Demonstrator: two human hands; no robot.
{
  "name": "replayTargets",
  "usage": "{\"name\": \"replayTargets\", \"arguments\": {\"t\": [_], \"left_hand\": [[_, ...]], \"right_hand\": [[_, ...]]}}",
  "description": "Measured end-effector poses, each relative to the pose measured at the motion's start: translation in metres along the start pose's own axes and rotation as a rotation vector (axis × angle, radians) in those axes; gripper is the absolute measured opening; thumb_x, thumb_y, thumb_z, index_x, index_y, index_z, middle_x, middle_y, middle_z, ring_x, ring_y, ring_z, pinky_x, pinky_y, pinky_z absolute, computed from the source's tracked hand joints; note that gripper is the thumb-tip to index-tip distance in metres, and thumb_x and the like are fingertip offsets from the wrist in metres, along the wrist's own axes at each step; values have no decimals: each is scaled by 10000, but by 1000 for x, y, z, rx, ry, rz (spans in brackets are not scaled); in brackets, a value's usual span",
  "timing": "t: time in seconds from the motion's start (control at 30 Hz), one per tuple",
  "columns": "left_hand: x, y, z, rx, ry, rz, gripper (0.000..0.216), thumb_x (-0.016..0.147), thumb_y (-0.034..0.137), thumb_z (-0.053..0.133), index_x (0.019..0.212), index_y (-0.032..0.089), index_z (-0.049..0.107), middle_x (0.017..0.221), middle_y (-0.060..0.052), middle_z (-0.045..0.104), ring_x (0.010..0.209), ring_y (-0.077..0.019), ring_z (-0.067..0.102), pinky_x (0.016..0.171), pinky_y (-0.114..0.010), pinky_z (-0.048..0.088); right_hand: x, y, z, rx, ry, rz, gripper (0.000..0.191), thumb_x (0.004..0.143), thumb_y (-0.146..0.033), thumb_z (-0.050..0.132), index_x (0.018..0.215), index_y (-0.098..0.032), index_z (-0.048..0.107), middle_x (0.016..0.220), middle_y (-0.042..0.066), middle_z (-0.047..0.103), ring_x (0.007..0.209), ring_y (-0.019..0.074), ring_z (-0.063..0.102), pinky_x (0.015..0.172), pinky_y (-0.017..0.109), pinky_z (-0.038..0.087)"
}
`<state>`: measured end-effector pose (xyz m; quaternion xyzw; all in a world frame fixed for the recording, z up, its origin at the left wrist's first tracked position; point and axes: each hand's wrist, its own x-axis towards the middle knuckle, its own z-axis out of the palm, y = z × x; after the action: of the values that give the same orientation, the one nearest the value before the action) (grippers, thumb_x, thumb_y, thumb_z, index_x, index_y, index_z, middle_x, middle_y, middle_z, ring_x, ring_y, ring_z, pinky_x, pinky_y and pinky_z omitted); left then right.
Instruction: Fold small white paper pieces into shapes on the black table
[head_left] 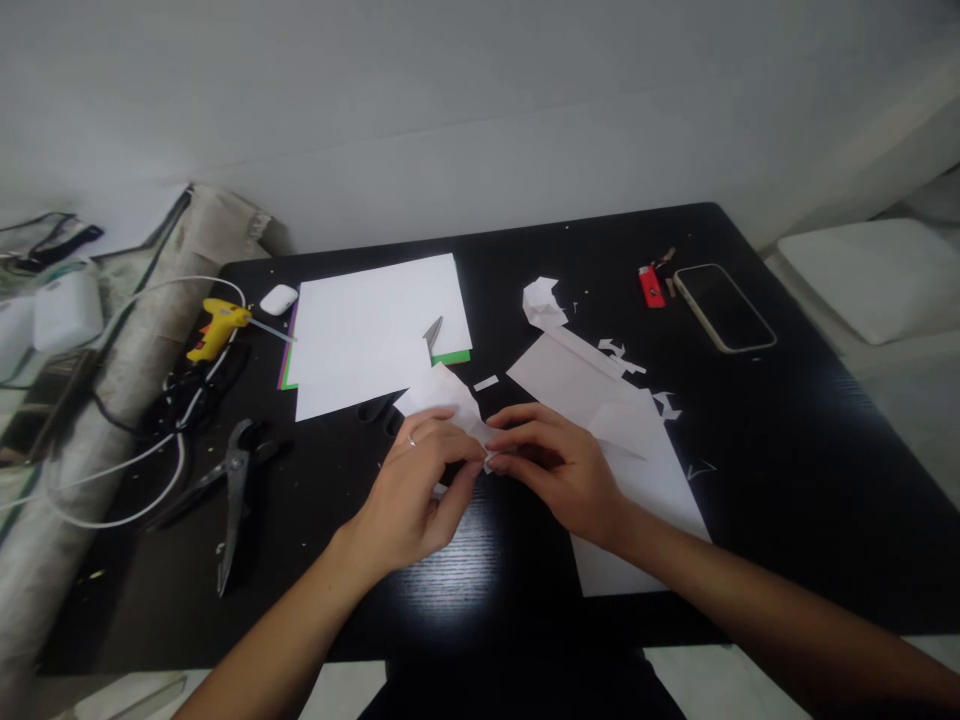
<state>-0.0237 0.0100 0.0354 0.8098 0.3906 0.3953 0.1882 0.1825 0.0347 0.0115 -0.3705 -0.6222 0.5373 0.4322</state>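
A folded piece of white paper [444, 392] is held between both hands above the black table. My left hand [420, 485], with a ring on one finger, grips its near side, thumb and fingertips pinched together. From the right, my right hand [566, 470] pinches the paper's near corner, its fingertips almost meeting those of the left. The small part between the fingertips is mostly hidden. Black scissors [381, 412] lie partly under the held paper, only their handles showing. Beneath my right hand and forearm are white sheets [637, 510], one with a folded edge.
A stack of paper [367, 330] with coloured sheets below lies at the back left, a pointed blade tip [433, 333] over it. Leftward are pliers [234, 480], a yellow glue gun [217, 325] and a white earbud case [279, 299]. Paper scraps [544, 302], a red lighter [651, 286] and a phone [724, 308] lie rightward.
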Motion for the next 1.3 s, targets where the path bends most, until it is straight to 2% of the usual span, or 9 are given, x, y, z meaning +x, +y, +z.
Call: {"name": "replayTargets", "arguments": {"t": [0.43,0.63,0.83,0.93,1.0,1.03,1.1,1.2,1.3], "left_hand": [[1,1,1,10,33,5,266,888,12,629,1062,212,600,898,1,722,824,-161,693,1076,-496,511],[3,3,-1,106,0,24,303,865,63,674,1129,197,608,961,-33,736,927,-200,702,1109,-521,469],[5,4,-1,212,-30,12,232,871,102,685,1076,200,635,990,-44,728,979,-223,698,1138,-540,419],[3,5,0,267,38,25,230,846,126,704,1053,197,634,1061,-84,701,1046,-266,669,1116,-571,417],[0,5,1,324,160,35,237,813,143,727,1022,186,625,1126,-122,674,1095,-309,639,1082,-599,413],[-1,5,1,324,244,42,230,797,134,734,986,183,612,1077,-115,668,1038,-298,641,1029,-573,446],[-2,4,4,242,284,15,197,805,102,720,923,185,586,919,-66,649,875,-238,633,849,-445,506],[-2,3,9,98,150,-93,146,856,98,697,924,186,601,821,-31,652,765,-193,615,715,-352,492],[-2,2,14,13,47,-152,126,906,135,690,1015,183,648,896,-46,710,822,-198,653,763,-359,515]], "right_hand": [[-2,-2,-1,-44,-6,-33,27,907,-270,787,931,-275,777,1155,37,704,887,175,725,771,327,618],[-3,-4,-2,-142,-4,-103,33,938,-228,740,938,-256,757,1183,49,696,915,183,718,787,333,616],[-3,-1,-1,-196,13,-136,55,934,-189,736,949,-242,740,1220,58,664,980,189,705,826,328,611],[-3,1,-1,-233,24,-155,59,941,-185,727,952,-243,729,1233,63,639,1101,218,679,951,369,585],[-3,2,-1,-250,56,-156,49,943,-195,726,951,-243,719,1259,69,614,1181,240,647,1042,407,547],[-3,1,-1,-254,72,-149,40,948,-204,720,952,-243,713,1283,73,596,1215,250,631,1072,423,530],[-3,1,-1,-252,88,-131,29,967,-217,691,954,-242,698,1343,81,556,1277,265,598,1108,446,509],[-4,0,-2,-239,74,-132,43,986,-213,652,969,-245,676,1394,85,520,1335,274,558,1162,485,462],[-5,0,-2,-241,60,-147,48,990,-208,643,985,-249,666,1400,88,522,1368,276,526,1177,503,439]]}}
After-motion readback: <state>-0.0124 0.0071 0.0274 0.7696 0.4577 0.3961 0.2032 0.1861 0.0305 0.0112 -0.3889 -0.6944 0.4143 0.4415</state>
